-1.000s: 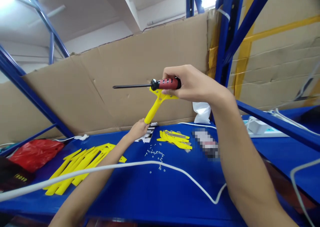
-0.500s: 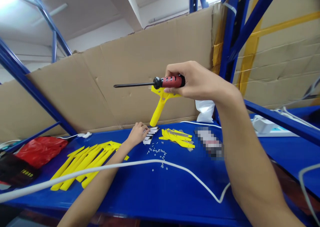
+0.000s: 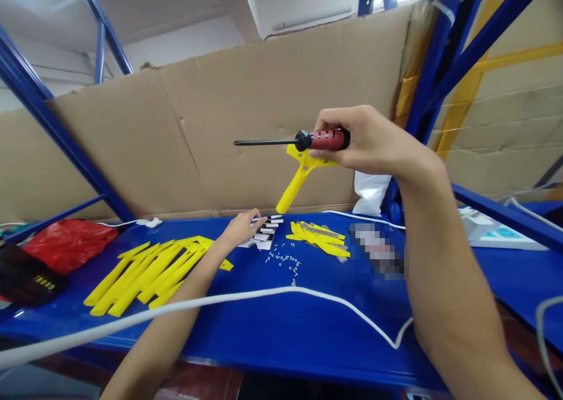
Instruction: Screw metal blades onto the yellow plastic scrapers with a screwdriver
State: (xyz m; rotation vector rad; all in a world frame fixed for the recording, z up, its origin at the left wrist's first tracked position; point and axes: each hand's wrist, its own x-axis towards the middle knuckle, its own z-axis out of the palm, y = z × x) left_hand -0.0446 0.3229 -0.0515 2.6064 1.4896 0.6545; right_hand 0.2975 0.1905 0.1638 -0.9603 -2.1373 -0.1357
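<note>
Up in front of the cardboard, my right hand (image 3: 369,136) is closed around the red and black grip of a screwdriver (image 3: 325,139), its dark shaft pointing left. The same hand also holds a yellow T-shaped handle (image 3: 294,190), which hangs below the screwdriver with small screws in its head. My left hand (image 3: 241,229) rests at a pile of flat white and black strips (image 3: 269,231) on the blue table. Its fingers are bent together over the pile's left side, and whatever they pinch is hidden. Loose small screws and nuts (image 3: 284,259) lie scattered just in front of the pile.
Several yellow handles (image 3: 132,277) lie left of my left forearm. Thin yellow pieces (image 3: 319,239) are heaped right of the strips. A white cable (image 3: 246,294) crosses in front. Cardboard (image 3: 281,95) stands behind; a red bag (image 3: 70,241) sits far left, a power strip (image 3: 497,230) right.
The view has shifted, so my right hand with the screwdriver and yellow handle appears further right. My left hand stays at the pile, where the white strips look more spread out.
</note>
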